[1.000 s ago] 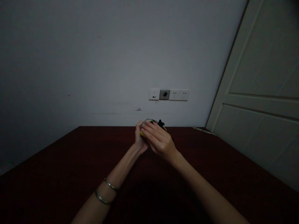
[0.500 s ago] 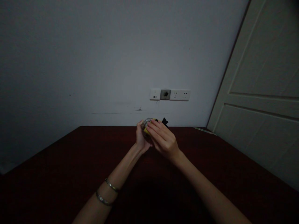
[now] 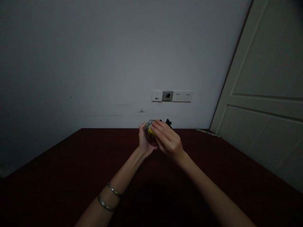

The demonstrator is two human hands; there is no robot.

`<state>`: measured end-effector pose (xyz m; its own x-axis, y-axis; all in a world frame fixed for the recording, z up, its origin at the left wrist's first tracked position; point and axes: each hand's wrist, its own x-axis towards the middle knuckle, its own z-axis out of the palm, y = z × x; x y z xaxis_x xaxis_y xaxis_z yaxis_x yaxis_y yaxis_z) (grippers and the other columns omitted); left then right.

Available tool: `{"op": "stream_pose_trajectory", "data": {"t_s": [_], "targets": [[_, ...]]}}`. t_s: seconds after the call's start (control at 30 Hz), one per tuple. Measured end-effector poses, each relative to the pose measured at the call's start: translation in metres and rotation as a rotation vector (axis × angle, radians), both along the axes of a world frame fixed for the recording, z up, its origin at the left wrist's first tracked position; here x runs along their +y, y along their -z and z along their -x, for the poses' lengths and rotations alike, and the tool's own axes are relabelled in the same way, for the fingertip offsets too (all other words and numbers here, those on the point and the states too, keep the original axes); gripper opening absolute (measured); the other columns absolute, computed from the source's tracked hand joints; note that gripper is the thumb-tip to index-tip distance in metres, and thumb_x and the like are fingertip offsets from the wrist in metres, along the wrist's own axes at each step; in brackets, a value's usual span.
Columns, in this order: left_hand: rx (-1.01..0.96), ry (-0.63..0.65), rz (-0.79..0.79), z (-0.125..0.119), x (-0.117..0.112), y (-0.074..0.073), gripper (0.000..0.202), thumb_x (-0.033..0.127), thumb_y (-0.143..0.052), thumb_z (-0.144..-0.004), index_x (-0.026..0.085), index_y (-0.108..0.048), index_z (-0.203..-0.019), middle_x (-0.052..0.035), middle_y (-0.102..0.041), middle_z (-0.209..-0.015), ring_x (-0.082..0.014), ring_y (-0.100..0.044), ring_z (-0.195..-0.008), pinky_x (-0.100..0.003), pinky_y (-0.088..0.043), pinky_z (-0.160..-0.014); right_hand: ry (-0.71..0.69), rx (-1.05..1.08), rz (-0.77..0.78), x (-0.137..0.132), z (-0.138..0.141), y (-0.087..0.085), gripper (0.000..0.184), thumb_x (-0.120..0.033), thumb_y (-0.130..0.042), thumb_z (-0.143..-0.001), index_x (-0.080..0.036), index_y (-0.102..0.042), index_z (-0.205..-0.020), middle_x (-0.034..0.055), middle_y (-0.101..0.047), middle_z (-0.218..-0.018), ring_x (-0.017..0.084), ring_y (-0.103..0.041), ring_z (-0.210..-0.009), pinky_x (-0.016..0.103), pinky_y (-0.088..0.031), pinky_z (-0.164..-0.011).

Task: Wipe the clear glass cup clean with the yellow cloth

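Note:
My left hand (image 3: 143,142) is wrapped round the left side and underside of a rounded, shiny, grey-brown object (image 3: 147,128), held up near the table's far edge. My right hand (image 3: 168,138) presses a small yellow pad or cloth (image 3: 151,131) against the near right side of it. Most of the yellow piece is under the fingers. Beyond the right knuckles a black pointed piece (image 3: 169,123) sticks out; whether it belongs to the rounded object I cannot tell. The dim light and the hands hide the object's exact kind.
The dark red table (image 3: 94,160) reaches to a pale wall (image 3: 106,63) with sockets and switches (image 3: 172,96). A panelled door (image 3: 265,94) stands at the right. A thin flat strip (image 3: 208,132) lies by the table's back right corner. Two bangles (image 3: 106,205) circle my left forearm.
Both hands and the rounded object have shifted very slightly to the right. My right hand has slid a little to the right with the yellow piece.

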<state>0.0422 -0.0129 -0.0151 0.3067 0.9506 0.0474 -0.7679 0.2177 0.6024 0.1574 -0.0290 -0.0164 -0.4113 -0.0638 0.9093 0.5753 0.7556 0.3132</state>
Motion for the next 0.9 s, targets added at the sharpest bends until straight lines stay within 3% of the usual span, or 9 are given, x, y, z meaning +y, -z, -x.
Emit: {"op": "stream_pose_trajectory", "data": {"t_s": [0.1, 0.2, 0.33, 0.4, 0.5, 0.6, 0.7, 0.77, 0.9], "targets": [[-0.152, -0.04, -0.015, -0.001, 0.004, -0.001, 0.039, 0.048, -0.049, -0.076, 0.013, -0.064, -0.076, -0.0054, -0.066, -0.069, -0.0144, -0.063, -0.062, -0.023, -0.049, -0.06, -0.027, -0.04, -0.023, -0.003, 0.01, 0.002, 0.037, -0.005, -0.054, -0.081, -0.008, -0.057, -0.118, 0.016, -0.065, -0.115, 0.025, -0.051, -0.122, 0.045, -0.049, -0.099], [-0.16, 0.024, -0.004, 0.001, 0.009, 0.001, 0.043, 0.051, -0.052, -0.075, 0.01, -0.064, -0.077, -0.0073, -0.067, -0.072, -0.0154, -0.063, -0.066, -0.024, -0.05, -0.067, -0.051, -0.071, -0.045, -0.004, 0.015, 0.004, 0.034, -0.005, -0.057, -0.08, -0.007, -0.06, -0.115, 0.0157, -0.067, -0.111, 0.025, -0.051, -0.121, 0.043, -0.049, -0.099], [-0.069, 0.047, -0.039, 0.003, 0.008, 0.004, 0.045, 0.055, -0.048, -0.076, 0.013, -0.063, -0.075, -0.0046, -0.064, -0.062, -0.0134, -0.059, -0.052, -0.022, -0.044, -0.048, -0.037, -0.048, -0.02, -0.001, 0.004, 0.001, 0.038, -0.006, -0.052, -0.083, -0.01, -0.057, -0.12, 0.0151, -0.065, -0.115, 0.024, -0.051, -0.122, 0.044, -0.049, -0.099], [0.04, 0.11, -0.061, 0.003, 0.005, 0.004, 0.051, 0.062, -0.044, -0.074, 0.015, -0.061, -0.068, -0.0023, -0.057, -0.051, -0.0118, -0.048, -0.037, -0.022, -0.03, -0.034, -0.014, 0.009, 0.015, 0.001, -0.005, -0.002, 0.042, -0.006, -0.051, -0.084, -0.011, -0.053, -0.125, 0.0151, -0.062, -0.121, 0.025, -0.049, -0.123, 0.045, -0.048, -0.1], [0.117, 0.172, -0.084, 0.003, 0.0, 0.001, 0.054, 0.067, -0.042, -0.072, 0.016, -0.055, -0.059, -0.0007, -0.049, -0.043, -0.011, -0.039, -0.03, -0.021, -0.017, -0.03, -0.003, 0.059, 0.025, 0.003, -0.011, -0.005, 0.047, -0.005, -0.052, -0.082, -0.013, -0.05, -0.129, 0.0145, -0.06, -0.124, 0.025, -0.048, -0.124, 0.047, -0.048, -0.1], [0.067, 0.096, -0.046, 0.003, 0.002, 0.0, 0.049, 0.062, -0.044, -0.074, 0.016, -0.06, -0.066, -0.0008, -0.053, -0.047, -0.0114, -0.044, -0.034, -0.022, -0.026, -0.033, -0.008, 0.015, -0.015, 0.002, -0.005, -0.002, 0.045, -0.004, -0.054, -0.081, -0.009, -0.052, -0.126, 0.0167, -0.061, -0.121, 0.026, -0.048, -0.124, 0.047, -0.048, -0.1], [-0.083, 0.012, -0.023, 0.001, 0.008, -0.002, 0.041, 0.051, -0.049, -0.076, 0.013, -0.063, -0.075, -0.0038, -0.063, -0.061, -0.0125, -0.058, -0.052, -0.023, -0.045, -0.05, -0.027, -0.039, -0.048, -0.001, 0.008, 0.003, 0.039, -0.006, -0.055, -0.081, -0.008, -0.056, -0.121, 0.016, -0.065, -0.115, 0.025, -0.051, -0.122, 0.044, -0.049, -0.099], [-0.137, 0.034, -0.003, 0.0, 0.012, -0.003, 0.041, 0.049, -0.051, -0.075, 0.01, -0.063, -0.075, -0.006, -0.065, -0.067, -0.013, -0.061, -0.06, -0.022, -0.048, -0.06, -0.035, -0.076, -0.051, -0.003, 0.014, 0.006, 0.037, -0.006, -0.055, -0.081, -0.008, -0.058, -0.118, 0.0149, -0.066, -0.113, 0.024, -0.051, -0.121, 0.042, -0.049, -0.099], [-0.119, 0.048, 0.001, 0.005, 0.011, -0.003, 0.04, 0.049, -0.05, -0.075, 0.012, -0.062, -0.071, -0.005, -0.063, -0.063, -0.0123, -0.059, -0.055, -0.022, -0.047, -0.054, -0.032, -0.088, -0.047, -0.003, 0.011, 0.003, 0.039, -0.004, -0.055, -0.081, -0.009, -0.057, -0.119, 0.0149, -0.065, -0.115, 0.024, -0.05, -0.122, 0.042, -0.049, -0.1]]}}
